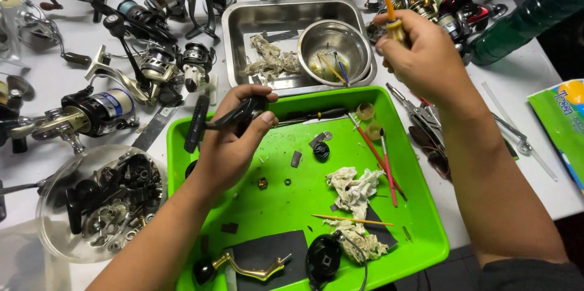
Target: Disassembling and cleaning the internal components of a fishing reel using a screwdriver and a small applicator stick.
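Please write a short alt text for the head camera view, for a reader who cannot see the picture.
Over a green tray of small parts and dirty rags, a person's left hand grips a black fishing reel body, while the right hand holds up a yellow-handled screwdriver. Many fishing reels and a steel tray surround them.

The left hand (228, 145) grips a matt black reel body (243, 111), metal or plastic, untellable. Beneath that grip lies a glossy green plastic tray (426, 230) with rough stained cloth (353, 190). Beyond it, a brushed steel pan (237, 23) holds a shiny steel bowl (334, 38).
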